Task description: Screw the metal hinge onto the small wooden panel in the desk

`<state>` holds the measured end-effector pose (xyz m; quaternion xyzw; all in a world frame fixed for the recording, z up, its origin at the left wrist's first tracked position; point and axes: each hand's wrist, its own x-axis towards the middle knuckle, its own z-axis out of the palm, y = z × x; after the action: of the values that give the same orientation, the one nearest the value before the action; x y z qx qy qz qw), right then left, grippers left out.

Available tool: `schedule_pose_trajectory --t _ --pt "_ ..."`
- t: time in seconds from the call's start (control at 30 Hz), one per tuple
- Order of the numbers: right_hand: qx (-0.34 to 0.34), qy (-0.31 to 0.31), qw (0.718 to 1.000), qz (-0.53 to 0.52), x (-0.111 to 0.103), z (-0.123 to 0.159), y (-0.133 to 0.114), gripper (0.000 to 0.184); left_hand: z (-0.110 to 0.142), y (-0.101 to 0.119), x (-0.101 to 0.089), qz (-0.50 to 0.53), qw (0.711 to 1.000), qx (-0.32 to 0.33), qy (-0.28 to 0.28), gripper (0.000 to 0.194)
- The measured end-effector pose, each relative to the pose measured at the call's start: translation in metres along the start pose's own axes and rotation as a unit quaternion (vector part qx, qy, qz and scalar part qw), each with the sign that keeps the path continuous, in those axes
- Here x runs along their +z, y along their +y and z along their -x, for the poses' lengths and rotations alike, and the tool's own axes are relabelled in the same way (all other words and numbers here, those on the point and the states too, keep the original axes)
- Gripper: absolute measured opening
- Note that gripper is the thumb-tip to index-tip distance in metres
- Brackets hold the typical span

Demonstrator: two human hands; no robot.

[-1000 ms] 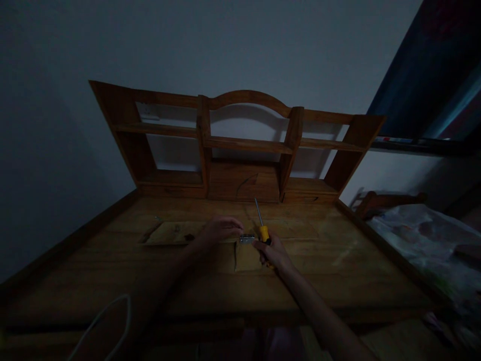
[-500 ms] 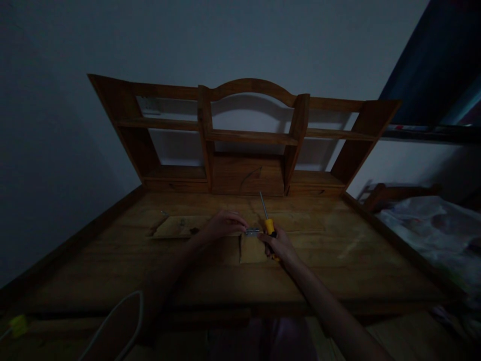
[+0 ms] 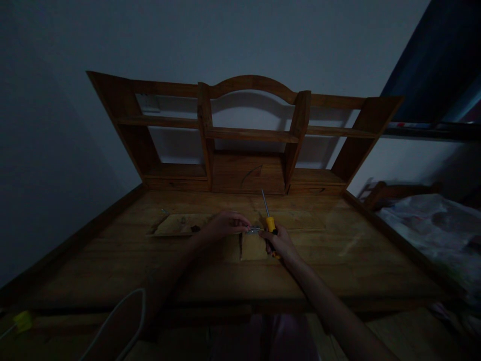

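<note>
A small metal hinge (image 3: pixel 254 230) lies across the back edge of a short piece of wood (image 3: pixel 252 247), where it meets a long wooden board (image 3: pixel 293 221). My left hand (image 3: pixel 228 222) comes in from the left, its fingertips pinched at the hinge's left end. Whether a small screw is between them is too dark to tell. My right hand (image 3: pixel 281 242) is wrapped round a screwdriver (image 3: pixel 270 224) with a yellow and black handle, its shaft pointing up and away. The right thumb reaches the hinge's right end.
All this rests on a wooden desk (image 3: pixel 210 281) with raised side edges. A wooden shelf unit (image 3: pixel 251 134) stands along its back. At the far left of the desk lies a small metal piece (image 3: pixel 164 211). White plastic sheeting (image 3: pixel 424 225) is beyond the right edge.
The left fingertips have shifted slightly right over the hinge, which now looks a little tilted. The right hand keeps the screwdriver in nearly the same place.
</note>
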<state>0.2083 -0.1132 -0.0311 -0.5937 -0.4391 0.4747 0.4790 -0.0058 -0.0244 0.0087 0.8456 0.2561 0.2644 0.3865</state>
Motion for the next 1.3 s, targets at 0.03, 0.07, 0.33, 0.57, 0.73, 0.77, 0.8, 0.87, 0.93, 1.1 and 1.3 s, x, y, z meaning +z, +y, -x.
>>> schedule_pose_trajectory --t 0.03,0.07,0.33,0.57,0.73,0.77,0.8,0.87,0.93,1.1,1.3 --pt "-0.001 0.001 1.0 -0.001 0.0 0.0 0.001 0.033 0.0 0.001 -0.001 0.0 1.0 0.006 -0.005 0.022" --pt "-0.001 0.001 1.0 -0.002 0.0 -0.001 0.001 0.033 -0.001 0.001 -0.001 0.001 1.0 0.012 -0.009 0.022" --pt "-0.011 -0.001 1.0 -0.015 0.0 -0.004 0.004 0.034 -0.006 -0.012 -0.002 0.037 0.997 0.063 0.003 0.027" --pt "-0.006 -0.004 1.0 -0.023 -0.001 0.001 -0.001 0.029 -0.002 -0.004 -0.001 0.029 0.999 0.024 0.005 0.028" --pt "-0.001 -0.006 1.0 -0.027 -0.001 0.002 -0.004 0.033 -0.002 -0.005 -0.004 0.058 0.998 0.018 -0.029 0.026" --pt "0.0 -0.006 1.0 -0.027 0.0 0.003 -0.005 0.034 -0.001 -0.005 -0.005 0.058 0.998 0.015 -0.032 0.025" --pt "0.0 -0.006 1.0 -0.027 0.0 0.003 -0.005 0.034 -0.001 -0.004 -0.006 0.057 0.998 0.013 -0.036 0.025" --pt "-0.001 -0.006 1.0 -0.028 0.0 0.004 -0.006 0.036 -0.001 -0.002 -0.007 0.058 0.997 0.01 -0.047 0.025" --pt "-0.002 -0.006 1.0 -0.031 0.001 0.004 -0.007 0.038 0.0 0.002 -0.008 0.066 0.996 0.009 -0.055 0.026" --pt "0.001 -0.004 0.999 -0.032 0.0 0.004 -0.006 0.039 0.0 0.009 -0.011 0.063 0.998 -0.006 -0.02 0.041" --pt "0.003 -0.007 1.0 -0.025 -0.002 0.002 -0.004 0.038 0.001 -0.007 -0.024 0.144 0.982 -0.125 0.001 0.042"
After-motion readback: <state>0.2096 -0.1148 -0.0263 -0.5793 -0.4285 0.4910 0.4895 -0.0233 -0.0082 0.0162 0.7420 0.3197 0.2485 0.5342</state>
